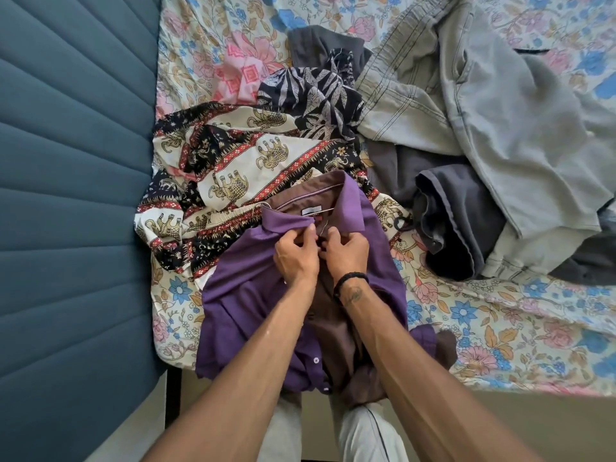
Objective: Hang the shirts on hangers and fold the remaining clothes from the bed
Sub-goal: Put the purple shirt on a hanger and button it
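The purple collared button-up shirt (383, 261), spread at the near edge of the floral-sheeted bed (500, 328), is pinched below its collar by the left hand (295, 258) and right hand (346, 253), fingers narrow on the placket; top-button fastening is judged underway, remaining clothes still unfolded.

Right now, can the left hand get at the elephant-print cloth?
Probably yes: the elephant-print cloth lies uncovered just beyond the left hand, but that hand is pinching the purple shirt and must let go first.

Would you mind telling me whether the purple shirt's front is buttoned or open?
Mostly open: the purple shirt shows its brown lining; both hands, left hand and right hand, work at the collar.
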`<state>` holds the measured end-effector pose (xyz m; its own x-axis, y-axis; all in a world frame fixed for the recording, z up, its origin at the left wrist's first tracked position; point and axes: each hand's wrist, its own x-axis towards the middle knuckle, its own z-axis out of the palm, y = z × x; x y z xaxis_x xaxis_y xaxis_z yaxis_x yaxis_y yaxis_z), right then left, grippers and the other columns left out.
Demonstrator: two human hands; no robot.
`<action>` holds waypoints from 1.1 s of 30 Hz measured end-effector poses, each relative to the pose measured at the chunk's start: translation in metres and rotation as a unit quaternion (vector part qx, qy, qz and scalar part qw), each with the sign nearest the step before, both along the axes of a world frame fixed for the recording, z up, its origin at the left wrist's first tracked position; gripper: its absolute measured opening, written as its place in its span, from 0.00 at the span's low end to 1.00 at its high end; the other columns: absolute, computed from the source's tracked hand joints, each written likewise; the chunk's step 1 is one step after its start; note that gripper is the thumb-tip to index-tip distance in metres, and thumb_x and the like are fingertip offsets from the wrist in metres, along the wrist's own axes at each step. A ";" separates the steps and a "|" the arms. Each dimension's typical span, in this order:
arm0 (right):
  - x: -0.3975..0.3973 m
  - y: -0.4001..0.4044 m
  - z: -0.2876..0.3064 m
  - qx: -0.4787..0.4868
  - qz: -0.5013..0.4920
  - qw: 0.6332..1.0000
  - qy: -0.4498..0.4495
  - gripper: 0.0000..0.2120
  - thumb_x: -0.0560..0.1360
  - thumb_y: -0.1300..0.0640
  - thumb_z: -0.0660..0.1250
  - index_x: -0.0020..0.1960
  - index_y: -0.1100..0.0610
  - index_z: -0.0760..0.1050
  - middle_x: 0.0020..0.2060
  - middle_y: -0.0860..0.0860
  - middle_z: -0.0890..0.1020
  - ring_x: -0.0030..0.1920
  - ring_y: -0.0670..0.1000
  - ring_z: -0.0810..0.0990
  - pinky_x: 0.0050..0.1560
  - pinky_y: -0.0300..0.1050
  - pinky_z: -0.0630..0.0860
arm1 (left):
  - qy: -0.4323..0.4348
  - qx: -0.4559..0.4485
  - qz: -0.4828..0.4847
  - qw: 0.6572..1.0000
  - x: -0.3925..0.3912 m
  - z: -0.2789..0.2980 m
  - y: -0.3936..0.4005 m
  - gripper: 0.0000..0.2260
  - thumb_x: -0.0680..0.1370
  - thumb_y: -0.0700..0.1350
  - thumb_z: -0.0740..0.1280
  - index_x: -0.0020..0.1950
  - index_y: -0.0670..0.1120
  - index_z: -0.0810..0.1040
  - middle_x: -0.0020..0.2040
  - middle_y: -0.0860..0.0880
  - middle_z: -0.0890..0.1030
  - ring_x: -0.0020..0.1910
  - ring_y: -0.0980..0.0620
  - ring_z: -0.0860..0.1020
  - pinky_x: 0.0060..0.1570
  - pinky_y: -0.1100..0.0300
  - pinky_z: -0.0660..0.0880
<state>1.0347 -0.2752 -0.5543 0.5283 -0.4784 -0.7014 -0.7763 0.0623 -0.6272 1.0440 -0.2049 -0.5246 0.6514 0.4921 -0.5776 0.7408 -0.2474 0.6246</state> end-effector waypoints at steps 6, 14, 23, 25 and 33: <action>0.011 -0.013 0.023 -0.007 0.012 1.000 -0.006 0.12 0.73 0.52 0.77 0.39 0.61 0.84 0.33 0.50 0.86 0.31 0.43 0.80 0.33 0.41 0.76 | 0.099 0.019 0.163 0.981 0.031 0.007 -0.025 0.18 0.72 0.55 0.78 0.56 0.45 0.86 0.57 0.42 0.85 0.58 0.39 0.81 0.54 0.52 0.76; 0.014 -0.036 0.024 -0.015 0.017 1.000 0.013 0.12 0.74 0.56 0.76 0.34 0.56 0.79 0.30 0.50 0.83 0.32 0.47 0.81 0.38 0.44 0.79 | 0.083 0.073 0.224 0.968 0.049 0.002 -0.044 0.14 0.75 0.50 0.75 0.56 0.44 0.84 0.59 0.42 0.84 0.60 0.38 0.80 0.52 0.50 0.74; 0.017 -0.028 0.041 -0.022 0.032 0.999 0.003 0.10 0.71 0.53 0.76 0.37 0.58 0.81 0.30 0.50 0.85 0.34 0.52 0.86 0.41 0.54 0.85 | 0.030 0.000 0.145 0.989 0.032 0.007 -0.025 0.06 0.66 0.53 0.78 0.38 0.53 0.85 0.39 0.51 0.87 0.44 0.48 0.86 0.52 0.52 0.82; 0.014 -0.023 0.042 -0.010 0.052 0.999 -0.005 0.11 0.70 0.52 0.76 0.35 0.59 0.82 0.29 0.49 0.85 0.34 0.50 0.86 0.41 0.54 0.85 | 0.010 -0.029 0.098 0.995 0.017 0.001 -0.013 0.06 0.63 0.53 0.78 0.33 0.54 0.83 0.33 0.53 0.85 0.37 0.51 0.86 0.47 0.49 0.84; 0.009 -0.022 0.049 0.118 0.063 0.991 -0.032 0.08 0.76 0.60 0.76 0.38 0.53 0.85 0.38 0.54 0.88 0.43 0.55 0.88 0.48 0.51 0.85 | 0.017 -0.134 -0.013 0.991 0.014 0.015 0.017 0.06 0.76 0.39 0.75 0.42 0.50 0.84 0.36 0.50 0.85 0.32 0.56 0.80 0.48 0.50 0.82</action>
<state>1.0440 -0.2973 -0.5052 0.6199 -0.2324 -0.7494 -0.7471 0.1173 -0.6543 1.0578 -0.1881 -0.5095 0.6399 0.3023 -0.7065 0.7577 -0.0951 0.6456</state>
